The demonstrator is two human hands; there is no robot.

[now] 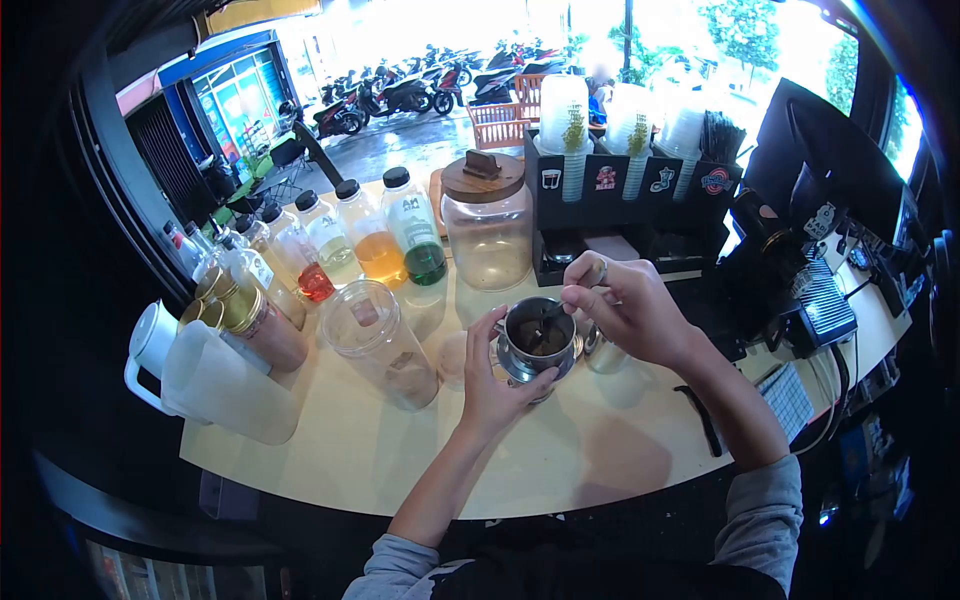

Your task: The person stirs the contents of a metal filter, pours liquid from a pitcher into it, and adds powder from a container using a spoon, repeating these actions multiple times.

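My left hand (488,392) is wrapped round a metal drip coffee filter (545,367) with a wide flange, thumb and fingers on opposite sides. Dark coffee grounds (540,344) lie inside it. My right hand (632,312) hovers over the rim, fingers pinched on a small spoon (548,322) whose lower end dips into the filter. What the filter stands on is mostly hidden by my left hand. Beside my left hand is a clear plastic jar (385,345) holding a little brown powder. A small clear glass (605,355) sits partly behind my right hand.
Bottles of coloured syrup (380,255) line the back left, next to a wood-lidded glass jar (490,235). Pitchers (235,385) crowd the left edge. A black cup organizer (640,205) is at the back. An espresso machine (770,260) and a dark monitor (800,150) occupy the right.
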